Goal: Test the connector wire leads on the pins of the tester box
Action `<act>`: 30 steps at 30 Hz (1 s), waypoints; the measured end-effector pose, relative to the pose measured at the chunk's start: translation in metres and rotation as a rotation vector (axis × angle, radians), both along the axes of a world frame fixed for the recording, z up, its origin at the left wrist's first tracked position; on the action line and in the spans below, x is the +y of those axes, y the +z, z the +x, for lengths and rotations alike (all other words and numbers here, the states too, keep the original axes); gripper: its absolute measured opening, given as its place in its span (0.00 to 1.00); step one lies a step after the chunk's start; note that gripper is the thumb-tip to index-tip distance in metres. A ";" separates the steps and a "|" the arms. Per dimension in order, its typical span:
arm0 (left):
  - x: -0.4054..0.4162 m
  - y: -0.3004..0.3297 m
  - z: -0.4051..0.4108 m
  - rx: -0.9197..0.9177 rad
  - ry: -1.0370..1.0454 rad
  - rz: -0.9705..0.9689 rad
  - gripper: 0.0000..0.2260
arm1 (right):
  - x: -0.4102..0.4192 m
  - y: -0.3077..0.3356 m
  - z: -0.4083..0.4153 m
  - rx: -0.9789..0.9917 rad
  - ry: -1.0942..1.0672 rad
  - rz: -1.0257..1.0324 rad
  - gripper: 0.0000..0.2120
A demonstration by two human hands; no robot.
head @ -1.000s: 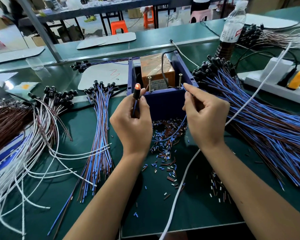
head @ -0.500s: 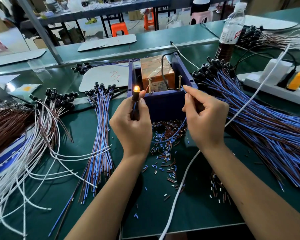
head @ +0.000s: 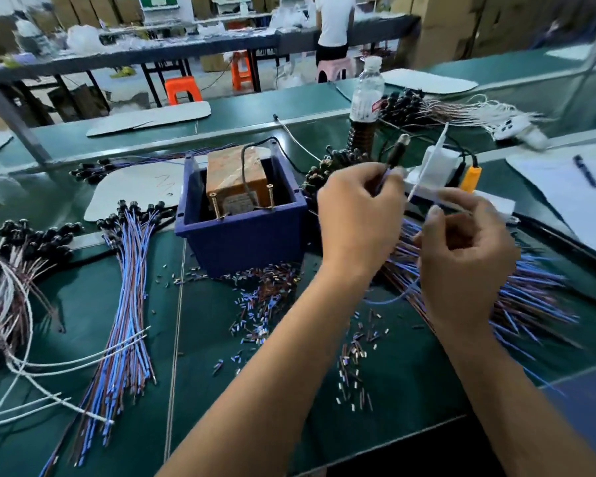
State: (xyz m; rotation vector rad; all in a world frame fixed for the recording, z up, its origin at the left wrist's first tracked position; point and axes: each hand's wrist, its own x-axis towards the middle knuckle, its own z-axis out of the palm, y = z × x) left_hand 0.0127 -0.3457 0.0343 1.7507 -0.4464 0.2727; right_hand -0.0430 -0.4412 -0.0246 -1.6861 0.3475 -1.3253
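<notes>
Both of your hands have left the tester box since the earlier frame: half a second ago the lamp on the connector glowed orange at the box's left side with the leads at the pins, and now the pair sits well to the right, over the blue-and-brown pile, with the lamp dark.

Your left hand (head: 358,222) is curled round the connector wire (head: 394,154) just below its black head, which sticks up past your knuckles. Your right hand (head: 465,256) is loosely curled with thumb and forefinger drawn together; a thin blue lead runs down from under it, but motion blur hides the pinch, so I cannot tell whether it grips that lead.

The tester box (head: 245,235) stands to the left of your hands, apart from them, its two brass pins (head: 215,206) upright at the near rim with nothing touching them.

By my reading you are between tests: one piece is off the pins and the hands are over the unsorted pile (head: 496,297) on the right of the surface. The neat bundle (head: 128,294) to the box's left looks like the finished lot, though that is a guess.

Next, you need a connector held head-up in the left hand and its two bared lead ends separated in the right, one brought onto each pin at once, then a look at the lamp. Keep the ends from bridging each other.
</notes>
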 end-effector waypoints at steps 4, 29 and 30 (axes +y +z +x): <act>-0.076 0.001 -0.002 0.715 -0.403 -0.006 0.08 | -0.074 0.020 -0.029 0.213 -0.183 -0.096 0.07; -0.049 0.007 0.086 0.486 0.235 -0.112 0.08 | -0.092 0.028 -0.015 0.575 0.002 -0.629 0.06; -0.044 0.002 0.088 0.410 0.293 0.044 0.10 | -0.089 0.027 -0.013 0.607 -0.002 -0.645 0.06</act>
